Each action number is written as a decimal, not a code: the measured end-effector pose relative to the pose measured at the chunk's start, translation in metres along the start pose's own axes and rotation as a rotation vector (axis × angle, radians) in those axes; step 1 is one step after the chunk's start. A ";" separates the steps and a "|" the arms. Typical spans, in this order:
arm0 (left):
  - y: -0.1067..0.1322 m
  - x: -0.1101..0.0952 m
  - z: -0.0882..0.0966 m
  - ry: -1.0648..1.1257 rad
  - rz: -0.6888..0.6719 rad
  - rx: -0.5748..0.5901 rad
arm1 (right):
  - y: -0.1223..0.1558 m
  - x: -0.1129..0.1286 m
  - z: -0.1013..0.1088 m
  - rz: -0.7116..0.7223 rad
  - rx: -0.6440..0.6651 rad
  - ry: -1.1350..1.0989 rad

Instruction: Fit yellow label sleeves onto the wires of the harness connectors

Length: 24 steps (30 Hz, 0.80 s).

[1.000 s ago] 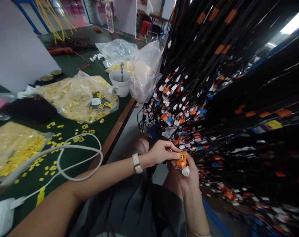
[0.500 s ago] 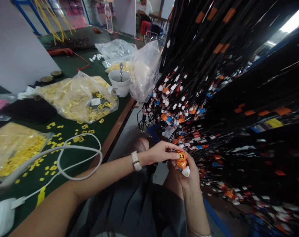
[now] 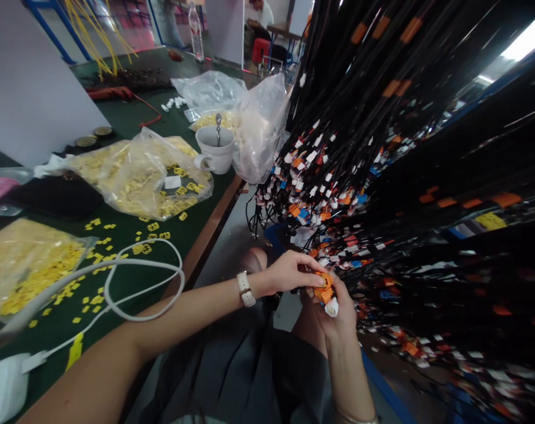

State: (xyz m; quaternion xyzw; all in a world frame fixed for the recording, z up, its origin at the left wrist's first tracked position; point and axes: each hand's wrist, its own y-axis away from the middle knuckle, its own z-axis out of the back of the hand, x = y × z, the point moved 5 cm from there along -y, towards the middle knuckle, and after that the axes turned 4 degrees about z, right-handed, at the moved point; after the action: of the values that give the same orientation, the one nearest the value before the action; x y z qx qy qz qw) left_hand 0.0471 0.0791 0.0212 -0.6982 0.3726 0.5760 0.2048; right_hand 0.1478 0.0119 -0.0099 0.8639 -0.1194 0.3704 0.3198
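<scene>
Connector cluster (image 3: 324, 292), orange, gripped two-handed beyond the table's brown edge (image 3: 212, 228).
Person's left hand (image 3: 290, 273): thumb pressed on top. Right hand (image 3: 343, 306): fingers curled around it, white piece (image 3: 331, 307) at palm.

2 hands (image 3: 289, 272), 1 wrist strap (image 3: 246, 289), 1 white cup (image 3: 221, 154), 1 spoon (image 3: 218, 122), 1 bottle (image 3: 196, 36), 2 round items (image 3: 86, 142).

orange connector (image 3: 322, 295) partly hidden by hands (image 3: 289, 272), white adapter (image 3: 5, 381) cut off at left, black cables (image 3: 426, 165) blurred
</scene>
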 end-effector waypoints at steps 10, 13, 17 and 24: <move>0.005 -0.015 -0.004 -0.372 -0.171 0.084 | 0.000 0.001 0.007 0.049 -0.026 0.018; 0.005 -0.017 -0.005 -0.462 -0.215 0.073 | 0.000 0.001 0.007 0.043 -0.042 0.008; 0.005 -0.019 -0.008 -0.575 -0.257 0.019 | 0.002 0.000 0.006 0.041 -0.051 -0.003; 0.012 -0.022 -0.014 -0.763 -0.341 -0.076 | 0.000 -0.001 0.008 0.020 -0.058 0.002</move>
State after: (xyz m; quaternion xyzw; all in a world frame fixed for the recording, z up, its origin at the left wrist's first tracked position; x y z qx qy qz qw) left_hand 0.0459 0.0681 0.0477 -0.4935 0.1275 0.7644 0.3948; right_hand 0.1522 0.0066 -0.0147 0.8527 -0.1385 0.3706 0.3410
